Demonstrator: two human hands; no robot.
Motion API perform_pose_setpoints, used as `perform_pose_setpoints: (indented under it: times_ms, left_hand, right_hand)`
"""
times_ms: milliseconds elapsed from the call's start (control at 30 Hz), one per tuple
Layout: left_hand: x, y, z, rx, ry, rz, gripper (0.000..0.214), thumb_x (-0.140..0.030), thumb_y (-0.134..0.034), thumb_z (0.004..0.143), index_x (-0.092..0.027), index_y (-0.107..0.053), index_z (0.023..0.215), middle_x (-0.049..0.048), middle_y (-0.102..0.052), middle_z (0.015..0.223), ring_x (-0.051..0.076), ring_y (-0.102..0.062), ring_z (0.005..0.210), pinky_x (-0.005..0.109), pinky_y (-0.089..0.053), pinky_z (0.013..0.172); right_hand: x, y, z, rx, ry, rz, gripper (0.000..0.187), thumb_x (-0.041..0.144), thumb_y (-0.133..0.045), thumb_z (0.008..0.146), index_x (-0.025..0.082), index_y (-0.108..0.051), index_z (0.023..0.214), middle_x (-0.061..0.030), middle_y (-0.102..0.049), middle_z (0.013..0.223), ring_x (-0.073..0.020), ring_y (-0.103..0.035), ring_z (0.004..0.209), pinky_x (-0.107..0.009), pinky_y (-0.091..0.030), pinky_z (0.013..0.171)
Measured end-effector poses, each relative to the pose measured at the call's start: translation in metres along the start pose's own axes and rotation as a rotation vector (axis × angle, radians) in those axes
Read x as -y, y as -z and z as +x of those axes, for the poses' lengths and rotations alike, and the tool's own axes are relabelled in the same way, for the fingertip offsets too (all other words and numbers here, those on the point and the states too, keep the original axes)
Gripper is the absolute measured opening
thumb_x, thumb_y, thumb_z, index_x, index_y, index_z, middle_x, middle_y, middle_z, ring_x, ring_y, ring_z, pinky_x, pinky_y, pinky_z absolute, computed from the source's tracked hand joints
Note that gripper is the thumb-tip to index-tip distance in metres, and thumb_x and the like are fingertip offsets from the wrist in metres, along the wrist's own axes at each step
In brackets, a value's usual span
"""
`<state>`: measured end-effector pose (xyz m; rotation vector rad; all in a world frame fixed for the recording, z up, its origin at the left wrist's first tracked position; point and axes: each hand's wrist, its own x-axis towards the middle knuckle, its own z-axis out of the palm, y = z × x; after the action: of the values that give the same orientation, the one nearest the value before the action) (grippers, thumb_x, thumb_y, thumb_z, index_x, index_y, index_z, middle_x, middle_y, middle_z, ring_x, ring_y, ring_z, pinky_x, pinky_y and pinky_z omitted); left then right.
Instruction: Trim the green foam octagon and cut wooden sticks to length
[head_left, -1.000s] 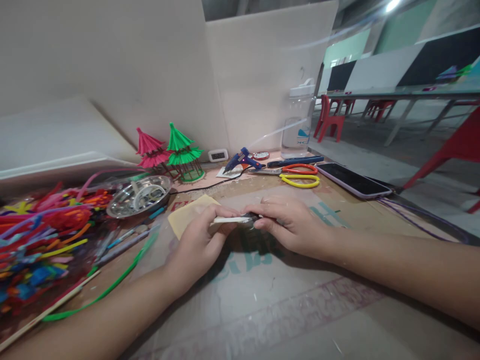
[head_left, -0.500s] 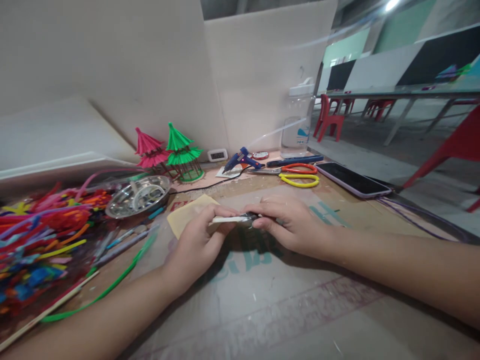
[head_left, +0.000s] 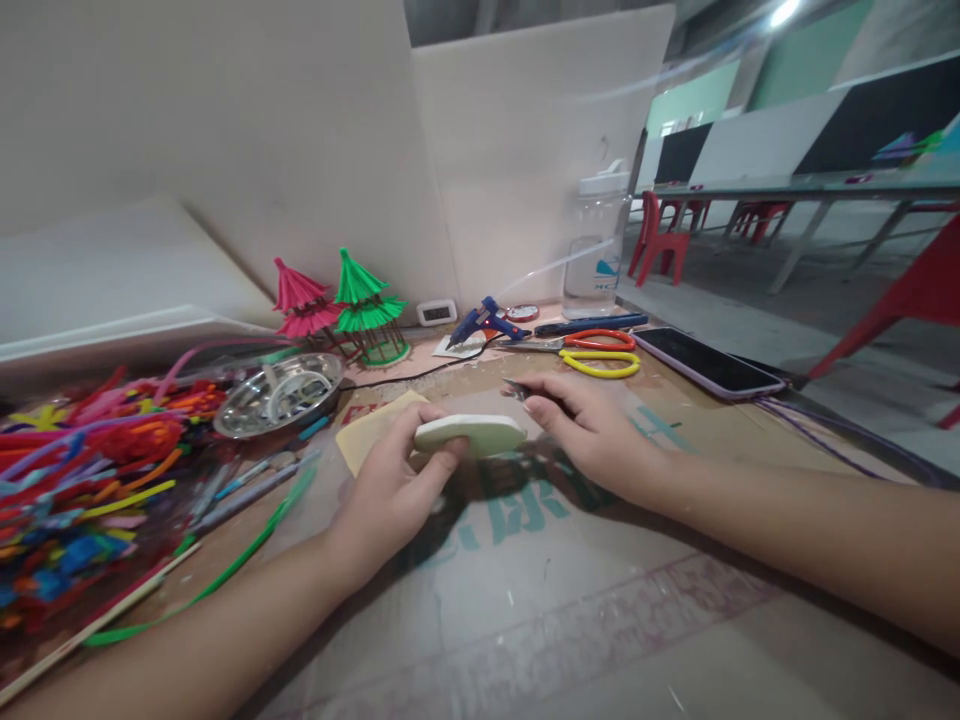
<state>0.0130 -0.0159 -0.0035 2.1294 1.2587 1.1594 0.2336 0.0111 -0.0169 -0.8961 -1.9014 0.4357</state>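
My left hand [head_left: 394, 480] grips a pale oval foam disc [head_left: 471, 434], held flat a little above the cardboard-covered table [head_left: 525, 590]. Its thumb lies on the disc's near edge. My right hand [head_left: 589, 425] is just right of the disc, fingers closed on a small dark tool [head_left: 517, 389] whose tip points left, past the disc's far edge. A yellow paper piece [head_left: 367, 430] lies on the table under my left hand.
A heap of coloured pipe cleaners [head_left: 82, 470] fills the left. A metal dish [head_left: 279, 392], pink and green pagoda models [head_left: 341, 305], a blue glue gun [head_left: 484, 320], scissors [head_left: 592, 350], a phone [head_left: 705, 360] and a bottle [head_left: 596, 245] stand behind.
The disc was edge-on between both hands. Now my left hand has tilted it flat and raised it, and my right hand has drawn away to the right and back with the dark tool.
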Motion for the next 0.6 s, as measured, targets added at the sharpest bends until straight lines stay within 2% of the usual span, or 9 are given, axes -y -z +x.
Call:
perform_pose_setpoints:
  times_ms: [133, 233, 300, 400, 500, 600]
  left_hand:
    - [0.001, -0.001, 0.001, -0.035, 0.005, -0.014, 0.007, -0.028, -0.054, 0.089, -0.022, -0.052, 0.091, -0.0012, -0.059, 0.083, 0.014, -0.058, 0.073, 0.022, -0.045, 0.057]
    - [0.002, 0.000, 0.001, -0.045, 0.019, -0.018, 0.010, -0.030, -0.055, 0.089, -0.021, -0.052, 0.092, -0.0009, -0.059, 0.082, 0.014, -0.058, 0.073, 0.022, -0.045, 0.057]
    - [0.002, 0.000, 0.002, -0.035, 0.009, -0.001, 0.010, -0.030, -0.055, 0.088, -0.021, -0.052, 0.091, -0.0011, -0.060, 0.082, 0.014, -0.058, 0.072, 0.022, -0.045, 0.057]
    - [-0.002, 0.002, 0.002, -0.003, -0.040, 0.069, 0.005, -0.025, -0.056, 0.087, -0.021, -0.057, 0.089, -0.0016, -0.064, 0.080, 0.014, -0.060, 0.070, 0.023, -0.047, 0.059]
    - [-0.005, 0.003, 0.003, 0.054, -0.092, 0.110, 0.010, -0.018, -0.053, 0.088, -0.021, -0.062, 0.088, -0.0017, -0.067, 0.079, 0.015, -0.062, 0.073, 0.024, -0.049, 0.066]
    - [-0.003, 0.003, 0.002, 0.072, -0.128, 0.118, 0.018, -0.012, -0.051, 0.087, -0.021, -0.064, 0.096, -0.0003, -0.070, 0.092, 0.015, -0.065, 0.085, 0.026, -0.050, 0.078]
  right_hand:
    - [0.001, 0.000, 0.001, 0.024, -0.107, 0.141, 0.028, 0.038, -0.052, 0.092, 0.016, -0.063, 0.104, -0.0063, -0.070, 0.089, -0.0177, -0.065, 0.075, -0.031, -0.053, 0.065]
    - [0.004, -0.003, 0.001, 0.064, -0.102, 0.123, 0.021, 0.033, -0.062, 0.085, 0.018, -0.064, 0.099, -0.0031, -0.069, 0.081, -0.0154, -0.063, 0.068, -0.027, -0.050, 0.059]
    - [0.004, -0.005, 0.000, 0.084, -0.061, 0.090, 0.014, 0.025, -0.061, 0.085, 0.019, -0.066, 0.095, -0.0024, -0.069, 0.081, -0.0148, -0.062, 0.069, -0.026, -0.049, 0.059]
    - [0.004, -0.004, -0.001, 0.087, 0.019, 0.021, 0.014, 0.020, -0.057, 0.086, 0.019, -0.067, 0.095, -0.0028, -0.069, 0.082, -0.0149, -0.061, 0.070, -0.026, -0.047, 0.061]
    - [0.005, 0.001, -0.002, 0.086, 0.117, -0.071, 0.022, 0.030, -0.054, 0.090, 0.017, -0.065, 0.104, -0.0055, -0.068, 0.086, -0.0173, -0.060, 0.074, -0.029, -0.047, 0.065]
    - [0.008, 0.006, -0.004, 0.109, 0.265, -0.132, 0.033, 0.037, -0.045, 0.097, 0.015, -0.062, 0.115, -0.0070, -0.066, 0.088, -0.0194, -0.059, 0.080, -0.033, -0.046, 0.071]
